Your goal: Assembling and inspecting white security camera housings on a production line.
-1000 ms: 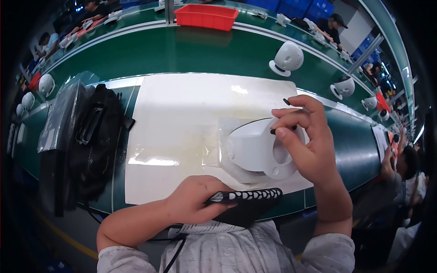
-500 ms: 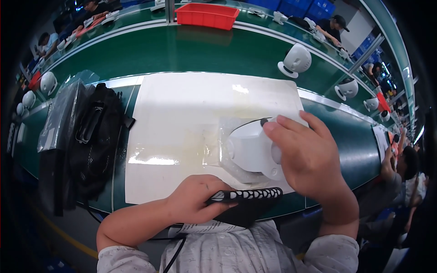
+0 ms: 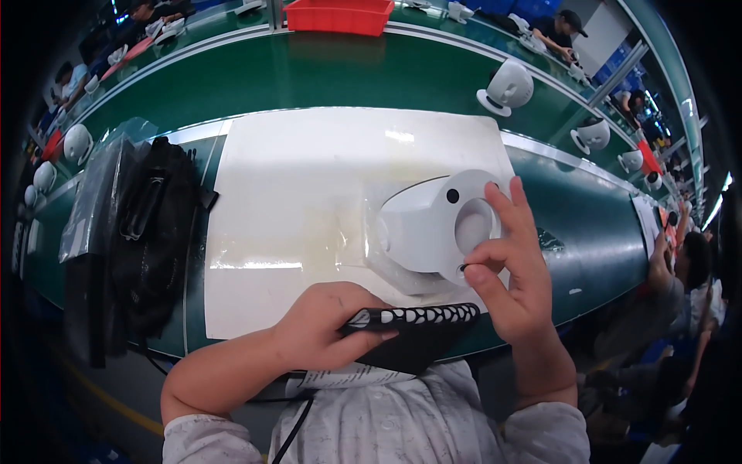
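Observation:
A white plastic housing [image 3: 417,220] lies on its side on clear film over the white mat. A round black pad [image 3: 453,196] shows on its upper face, beside a round recess [image 3: 474,226]. My right hand [image 3: 514,271] is at the housing's right side. Its thumb and index finger pinch a small black round pad [image 3: 464,268] against the lower corner, while other fingers stretch up past the recess. My left hand [image 3: 332,325] grips a flat black panel [image 3: 417,336] with a row of pale openings along its top edge, held tilted close to my body.
A black bag [image 3: 158,240] and plastic-wrapped dark items [image 3: 93,224] lie at the left. Beyond the white mat [image 3: 270,178] runs a green conveyor carrying several white devices [image 3: 510,85]. A red bin [image 3: 340,17] stands at the back. Other people work along the line.
My right hand has moved down and toward my body along the housing, uncovering the upper black pad and the recess. My left hand still holds the panel.

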A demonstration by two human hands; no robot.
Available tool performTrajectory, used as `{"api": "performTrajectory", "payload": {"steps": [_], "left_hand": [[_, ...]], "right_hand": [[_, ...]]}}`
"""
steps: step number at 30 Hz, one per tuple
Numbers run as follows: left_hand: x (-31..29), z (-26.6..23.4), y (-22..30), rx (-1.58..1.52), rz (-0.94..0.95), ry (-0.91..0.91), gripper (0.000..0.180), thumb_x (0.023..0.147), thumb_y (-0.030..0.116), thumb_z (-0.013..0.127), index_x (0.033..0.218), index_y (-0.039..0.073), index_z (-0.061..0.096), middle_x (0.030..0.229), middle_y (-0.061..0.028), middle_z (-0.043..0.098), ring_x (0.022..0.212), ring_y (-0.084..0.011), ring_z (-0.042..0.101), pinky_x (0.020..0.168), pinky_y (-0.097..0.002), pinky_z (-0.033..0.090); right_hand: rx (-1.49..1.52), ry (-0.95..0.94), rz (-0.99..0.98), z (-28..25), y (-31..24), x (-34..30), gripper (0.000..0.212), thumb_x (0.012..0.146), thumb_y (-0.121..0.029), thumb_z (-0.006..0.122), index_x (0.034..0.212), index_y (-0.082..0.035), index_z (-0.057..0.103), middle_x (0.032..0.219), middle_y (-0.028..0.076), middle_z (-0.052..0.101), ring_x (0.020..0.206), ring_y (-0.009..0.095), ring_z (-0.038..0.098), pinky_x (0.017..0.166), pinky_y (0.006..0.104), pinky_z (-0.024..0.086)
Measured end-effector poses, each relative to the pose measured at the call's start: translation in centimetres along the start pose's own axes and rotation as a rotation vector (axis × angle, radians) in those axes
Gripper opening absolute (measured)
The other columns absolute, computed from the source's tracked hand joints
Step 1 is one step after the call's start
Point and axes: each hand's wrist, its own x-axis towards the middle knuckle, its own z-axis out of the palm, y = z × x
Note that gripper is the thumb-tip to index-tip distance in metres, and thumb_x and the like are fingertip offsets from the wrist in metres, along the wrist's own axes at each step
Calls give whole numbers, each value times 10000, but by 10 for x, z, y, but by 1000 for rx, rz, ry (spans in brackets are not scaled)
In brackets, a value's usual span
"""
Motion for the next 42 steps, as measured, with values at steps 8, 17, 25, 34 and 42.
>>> {"api": "performTrajectory", "payload": {"steps": [8,17,25,34,42], "left_hand": [[0,0,5,-40,-135,-7,148,641,46,664,716,27,538,586,-72,527,505,-175,520,470,-253,383],[-3,3,5,-249,-332,19,145,723,121,626,772,3,557,613,-61,543,538,-113,506,501,-231,397],[-2,-1,8,-171,-302,20,143,726,123,626,770,4,558,609,-54,535,540,-111,497,503,-229,391],[-4,0,6,-202,-309,9,147,721,118,633,777,3,562,614,-54,540,536,-102,493,499,-228,391],[-3,0,3,-178,-266,28,141,718,114,634,778,7,564,605,-59,535,531,-111,495,496,-229,391]], "right_hand": [[-429,-95,-119,-8,-11,-4,60,707,-132,605,740,-83,590,1191,133,459,1194,336,310,957,413,194],[-740,102,-570,-3,12,-18,117,703,-214,627,772,-120,619,964,-13,590,971,195,512,915,397,257],[-605,-6,-355,-6,1,-12,171,674,-190,639,825,-114,617,1025,32,550,1009,239,481,894,409,286],[-171,-278,-124,-15,3,4,85,668,-26,603,737,-47,558,1162,125,420,1216,338,253,720,308,450],[-68,-351,-41,-18,5,9,55,718,-84,570,694,-66,524,1250,113,351,1256,338,159,947,419,209]]}}
